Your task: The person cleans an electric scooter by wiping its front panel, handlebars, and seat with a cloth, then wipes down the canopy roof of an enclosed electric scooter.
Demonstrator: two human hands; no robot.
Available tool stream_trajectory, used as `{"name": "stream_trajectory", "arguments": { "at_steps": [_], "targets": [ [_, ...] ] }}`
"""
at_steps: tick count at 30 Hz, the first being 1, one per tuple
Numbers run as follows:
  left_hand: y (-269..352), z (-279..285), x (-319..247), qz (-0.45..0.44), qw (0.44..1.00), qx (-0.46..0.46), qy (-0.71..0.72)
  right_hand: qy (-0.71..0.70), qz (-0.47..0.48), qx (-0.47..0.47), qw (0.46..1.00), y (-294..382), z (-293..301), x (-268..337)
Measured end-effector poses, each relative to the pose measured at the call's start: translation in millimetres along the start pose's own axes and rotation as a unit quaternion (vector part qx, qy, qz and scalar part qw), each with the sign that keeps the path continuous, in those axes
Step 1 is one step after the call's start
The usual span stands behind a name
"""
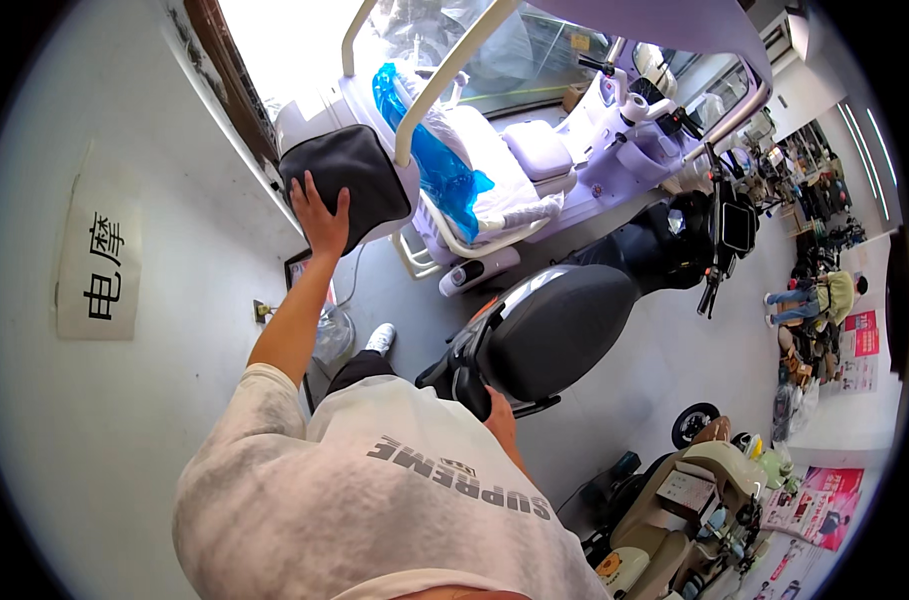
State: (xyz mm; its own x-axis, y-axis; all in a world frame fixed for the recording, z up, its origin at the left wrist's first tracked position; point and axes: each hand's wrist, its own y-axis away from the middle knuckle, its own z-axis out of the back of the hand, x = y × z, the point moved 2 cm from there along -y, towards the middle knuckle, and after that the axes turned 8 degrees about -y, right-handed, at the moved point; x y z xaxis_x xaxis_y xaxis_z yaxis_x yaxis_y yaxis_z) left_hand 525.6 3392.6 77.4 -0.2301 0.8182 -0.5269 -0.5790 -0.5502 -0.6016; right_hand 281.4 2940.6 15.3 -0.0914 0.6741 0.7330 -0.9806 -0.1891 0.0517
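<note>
My left hand (321,214) lies with fingers spread on a dark padded cover or bag (372,176), which rests against the rear end of a lilac electric three-wheeler (540,150). My right hand (499,414) is at the tail of a black electric scooter (563,330), by its rear rack (537,406); the shirt and the tail hide part of it, so its grip cannot be made out. Blue plastic film (432,161) hangs over the three-wheeler's rear seat, beside a cream tube frame.
A white wall with a paper sign (100,247) stands at the left. Beige scooters (649,555) with a box (687,491) on one stand at lower right. A loose wheel (696,425) lies beyond. A person (814,298) stands by shelves at far right.
</note>
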Motion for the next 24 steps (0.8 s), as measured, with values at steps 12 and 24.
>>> {"name": "stream_trajectory", "arguments": {
  "at_steps": [12, 24],
  "targets": [
    [-129.9, -70.1, 126.3, 0.209, 0.946, 0.125, 0.216, 0.001, -0.044, 0.029, 0.999, -1.0, 1.4, -2.3],
    [-122.6, -139.3, 197.8, 0.423, 0.690, 0.193, 0.555, 0.023, -0.107, 0.065, 0.992, 14.3, -13.4, -37.2]
  ]
}}
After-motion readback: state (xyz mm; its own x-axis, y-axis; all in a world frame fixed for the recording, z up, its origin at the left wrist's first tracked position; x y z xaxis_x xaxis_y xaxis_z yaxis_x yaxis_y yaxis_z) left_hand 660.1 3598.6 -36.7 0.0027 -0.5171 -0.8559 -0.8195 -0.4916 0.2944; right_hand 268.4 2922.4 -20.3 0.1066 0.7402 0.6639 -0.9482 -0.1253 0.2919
